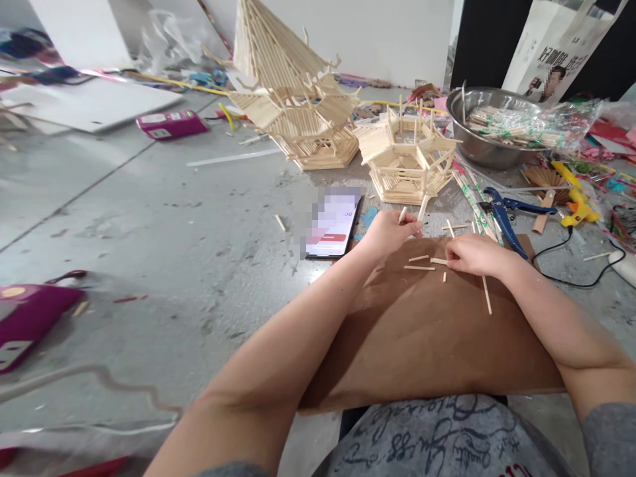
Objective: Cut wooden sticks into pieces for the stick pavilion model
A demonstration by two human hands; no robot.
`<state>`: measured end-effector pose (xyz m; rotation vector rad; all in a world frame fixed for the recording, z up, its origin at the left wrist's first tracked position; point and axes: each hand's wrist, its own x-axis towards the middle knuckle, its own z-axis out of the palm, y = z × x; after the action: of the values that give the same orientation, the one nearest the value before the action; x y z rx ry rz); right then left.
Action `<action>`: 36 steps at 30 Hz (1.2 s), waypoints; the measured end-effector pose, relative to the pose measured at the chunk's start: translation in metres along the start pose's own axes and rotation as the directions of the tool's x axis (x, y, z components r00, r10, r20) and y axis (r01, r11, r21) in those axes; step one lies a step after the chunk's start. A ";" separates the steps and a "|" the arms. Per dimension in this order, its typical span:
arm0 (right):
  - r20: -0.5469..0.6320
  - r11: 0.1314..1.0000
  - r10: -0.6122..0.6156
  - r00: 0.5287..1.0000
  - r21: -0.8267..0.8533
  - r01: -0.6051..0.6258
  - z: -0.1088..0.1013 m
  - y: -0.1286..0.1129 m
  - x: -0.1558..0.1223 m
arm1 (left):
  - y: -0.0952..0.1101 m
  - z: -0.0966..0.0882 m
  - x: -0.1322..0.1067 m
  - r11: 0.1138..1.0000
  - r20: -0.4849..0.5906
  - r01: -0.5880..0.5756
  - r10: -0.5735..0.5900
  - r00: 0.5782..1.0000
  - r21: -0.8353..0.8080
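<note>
My left hand is closed on a pale wooden stick, which juts up past the fingertips; another stick end shows between the fingers. On the brown board, my right hand has its fingers pinched at the end of a short stick piece. A longer stick runs under that hand. Several cut pieces lie between the hands, among them a thin one. Just beyond stands a small open stick framework, with a taller roofed stick pagoda behind it.
A phone lies left of the board. Blue cutters, wrapped sticks and a yellow glue gun with its cord are at right. Behind them, a steel bowl holds stick bundles. Purple devices sit on the grey floor.
</note>
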<state>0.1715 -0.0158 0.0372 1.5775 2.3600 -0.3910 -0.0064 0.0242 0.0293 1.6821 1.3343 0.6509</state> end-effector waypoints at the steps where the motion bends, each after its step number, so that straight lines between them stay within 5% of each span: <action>1: 0.006 1.000 -0.003 1.000 0.012 0.003 0.000 0.001 0.000 | 0.001 0.000 0.000 1.000 0.000 0.002 -0.002 1.000 0.001; 5: -0.004 0.985 -0.024 1.000 0.169 0.025 0.001 0.009 0.002 | 0.001 0.003 -0.002 0.999 0.008 0.016 -0.016 1.000 -0.030; 8: -0.126 0.869 0.051 0.991 0.495 0.019 0.002 0.014 0.004 | 0.000 0.007 -0.003 0.990 0.039 0.042 -0.037 0.999 -0.133; 11: -0.172 0.456 0.202 0.964 0.888 0.063 0.001 0.015 0.006 | 0.003 0.013 -0.005 0.951 0.090 0.120 -0.098 0.991 -0.284; 13: -0.139 0.150 0.235 0.962 0.983 0.106 0.001 0.013 0.007 | 0.006 0.016 -0.008 0.917 0.130 0.166 -0.126 0.983 -0.364; 16: -0.114 -0.044 0.219 0.969 0.991 0.127 0.001 0.008 0.009 | 0.010 0.020 -0.012 0.884 0.176 0.190 -0.126 0.976 -0.426; 31: -0.140 -0.037 0.197 0.970 0.988 0.150 0.005 0.001 0.011 | 0.012 0.019 -0.014 0.877 0.244 0.199 -0.097 0.965 -0.437; 34: -0.158 0.032 0.217 0.963 0.988 0.154 0.004 0.005 0.011 | 0.011 0.019 -0.013 0.877 0.240 0.191 -0.090 0.966 -0.441; 36: -0.197 0.190 0.302 0.933 0.971 0.144 0.004 0.013 0.012 | 0.010 0.018 -0.012 0.874 0.227 0.192 -0.097 0.969 -0.447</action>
<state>0.1794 -0.0023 0.0278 2.3851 2.2125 -2.1837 0.0100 0.0069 0.0301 1.2071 1.0461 0.6367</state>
